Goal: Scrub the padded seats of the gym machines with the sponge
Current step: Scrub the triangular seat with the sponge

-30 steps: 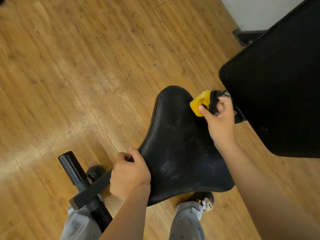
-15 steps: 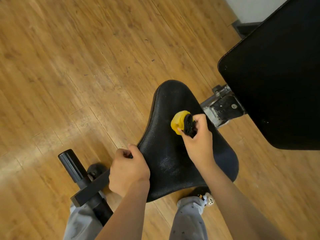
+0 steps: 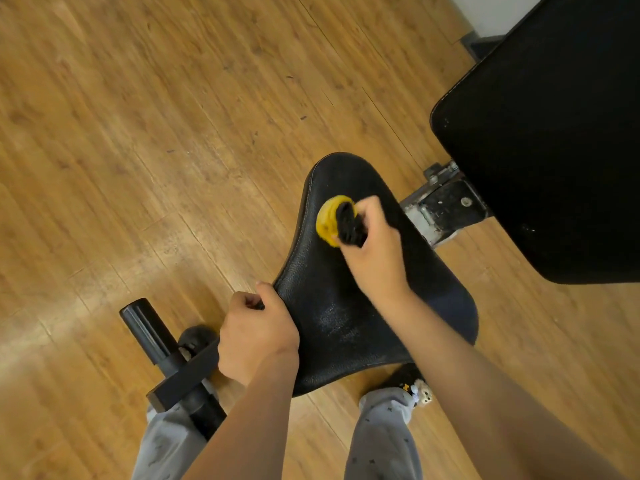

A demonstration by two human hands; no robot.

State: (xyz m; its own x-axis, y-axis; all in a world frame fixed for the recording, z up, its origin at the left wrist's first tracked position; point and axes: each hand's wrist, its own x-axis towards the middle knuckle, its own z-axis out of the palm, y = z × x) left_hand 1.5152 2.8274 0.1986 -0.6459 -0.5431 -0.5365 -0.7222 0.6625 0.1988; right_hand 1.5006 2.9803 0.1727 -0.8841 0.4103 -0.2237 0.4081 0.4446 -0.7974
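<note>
A black padded seat [image 3: 349,306] with a narrow far end and a wide near end sits in the middle of the head view. My right hand [image 3: 375,251] grips a yellow sponge [image 3: 329,220] with a black scouring side and presses it on the seat's narrow part, near the left edge. My left hand [image 3: 258,336] curls round the seat's left edge, fingers tucked under it. A wet sheen shows on the seat between the two hands.
A large black back pad [image 3: 547,140] rises at the right, joined by a metal bracket [image 3: 443,206]. A black bar with a roller [image 3: 149,330] sticks out at the lower left. My legs and feet [image 3: 412,386] stand under the seat on a wooden floor [image 3: 138,133].
My right hand has carried the sponge from the seat's far right side, by the bracket, across to its left part. My left hand has kept its hold on the seat's edge.
</note>
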